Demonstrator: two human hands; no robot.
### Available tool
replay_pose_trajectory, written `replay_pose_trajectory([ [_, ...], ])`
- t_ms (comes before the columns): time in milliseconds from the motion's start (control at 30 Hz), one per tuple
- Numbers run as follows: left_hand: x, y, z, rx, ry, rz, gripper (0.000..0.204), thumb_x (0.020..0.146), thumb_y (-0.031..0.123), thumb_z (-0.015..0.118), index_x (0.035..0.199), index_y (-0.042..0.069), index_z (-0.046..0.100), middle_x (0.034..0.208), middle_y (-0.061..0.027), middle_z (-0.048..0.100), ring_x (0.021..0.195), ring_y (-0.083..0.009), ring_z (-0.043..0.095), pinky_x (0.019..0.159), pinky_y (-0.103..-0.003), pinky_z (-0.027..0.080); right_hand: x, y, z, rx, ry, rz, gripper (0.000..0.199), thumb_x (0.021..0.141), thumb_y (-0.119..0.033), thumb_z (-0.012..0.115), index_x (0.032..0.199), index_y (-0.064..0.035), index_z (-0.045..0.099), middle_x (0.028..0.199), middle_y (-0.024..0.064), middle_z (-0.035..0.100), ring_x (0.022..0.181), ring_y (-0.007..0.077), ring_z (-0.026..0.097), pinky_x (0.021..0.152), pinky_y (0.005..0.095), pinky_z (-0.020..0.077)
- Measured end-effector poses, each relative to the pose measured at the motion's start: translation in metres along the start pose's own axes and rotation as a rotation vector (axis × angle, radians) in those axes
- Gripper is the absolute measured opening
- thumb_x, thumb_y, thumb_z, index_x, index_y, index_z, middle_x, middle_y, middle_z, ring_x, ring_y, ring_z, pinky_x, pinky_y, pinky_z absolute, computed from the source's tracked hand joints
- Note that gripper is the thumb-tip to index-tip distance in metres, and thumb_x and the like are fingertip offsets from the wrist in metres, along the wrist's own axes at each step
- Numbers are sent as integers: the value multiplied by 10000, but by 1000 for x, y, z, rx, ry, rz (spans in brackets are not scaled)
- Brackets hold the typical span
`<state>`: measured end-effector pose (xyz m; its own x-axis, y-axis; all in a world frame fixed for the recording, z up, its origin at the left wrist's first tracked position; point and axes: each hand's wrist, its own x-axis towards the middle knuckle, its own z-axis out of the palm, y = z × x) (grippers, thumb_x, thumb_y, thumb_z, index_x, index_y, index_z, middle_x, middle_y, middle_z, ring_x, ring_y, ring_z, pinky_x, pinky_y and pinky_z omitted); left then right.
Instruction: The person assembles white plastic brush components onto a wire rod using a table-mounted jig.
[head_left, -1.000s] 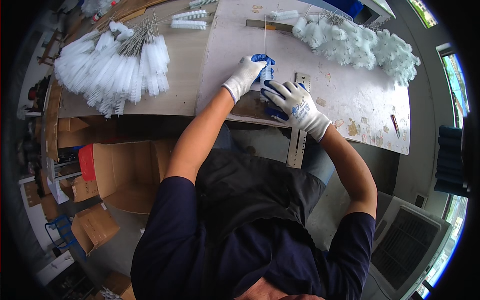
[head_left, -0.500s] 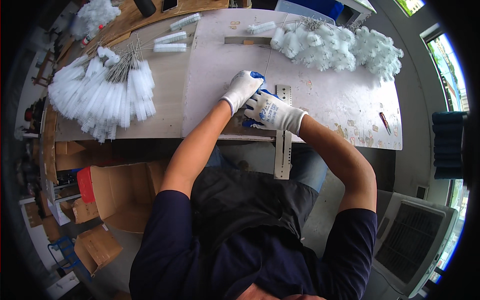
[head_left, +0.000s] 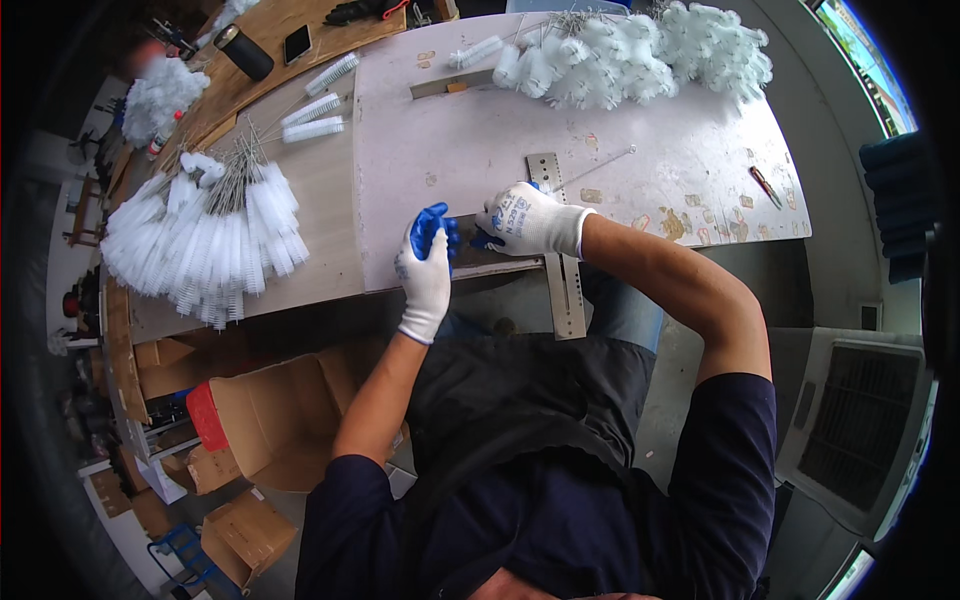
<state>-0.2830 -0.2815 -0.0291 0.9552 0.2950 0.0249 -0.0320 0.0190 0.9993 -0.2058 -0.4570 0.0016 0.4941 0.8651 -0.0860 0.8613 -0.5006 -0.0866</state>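
Note:
White gloves with blue palms cover both hands. My right hand (head_left: 528, 222) is closed at the table's near edge, over the perforated metal bar (head_left: 567, 305). A thin twisted-wire stem (head_left: 595, 170) with a small loop at its tip runs from that fist toward the far right; whatever is on its other end is hidden by the glove. To the left, my left hand (head_left: 428, 262) is raised just off the table edge, thumb and fingers apart, with nothing visible in it. A dark flat plate (head_left: 470, 240) lies between the hands.
White bristle tube brushes (head_left: 225, 225) fan out at the left, with several more (head_left: 320, 108) behind them. Bushy white brushes (head_left: 610, 60) are heaped along the far edge beside a slot (head_left: 440, 88). A pen-like tool (head_left: 765, 187) lies right. Cardboard boxes (head_left: 285, 420) stand below left.
My left hand has come away from the right and moved left and nearer, its fingers opening. The wire stem, upright before, now slants right from my right hand. The view has shifted slightly.

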Motion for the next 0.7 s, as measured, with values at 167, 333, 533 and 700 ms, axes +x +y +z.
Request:
replay_pose_trajectory([
  [167, -62, -3, 2, -8, -205, -301, 191, 962, 63, 539, 1115, 12, 641, 885, -45, 697, 676, -96, 645, 581, -240, 507, -4, -26, -16, 92, -124, 224, 273, 881, -286, 581, 938, -36, 674, 809, 132, 706, 775, 316, 703, 678, 414, 551],
  [333, -90, -21, 38, -343, -424, -571, 224, 995, 169, 530, 1130, 10, 613, 928, -79, 688, 733, -142, 667, 635, -275, 539, 1, -56, -9, 177, -104, 570, 280, 903, -253, 545, 965, -48, 725, 907, 172, 721, 846, 323, 710, 735, 399, 555],
  [533, -93, -38, 61, -1060, -327, -735, 283, 1003, 247, 506, 1111, 4, 602, 952, -93, 678, 806, -197, 677, 704, -331, 555, 6, -69, 5, 222, 56, 729, 325, 917, -258, 504, 954, -17, 718, 941, 210, 710, 895, 346, 697, 801, 418, 545],
  [700, -88, -36, -8, -959, -387, -843, 261, 986, 278, 539, 957, 30, 614, 691, 6, 542, 541, -87, 497, 464, -233, 370, 8, -66, 20, 340, 82, 777, 427, 941, -365, 496, 951, 8, 702, 896, 214, 701, 861, 357, 691, 802, 451, 533],
])
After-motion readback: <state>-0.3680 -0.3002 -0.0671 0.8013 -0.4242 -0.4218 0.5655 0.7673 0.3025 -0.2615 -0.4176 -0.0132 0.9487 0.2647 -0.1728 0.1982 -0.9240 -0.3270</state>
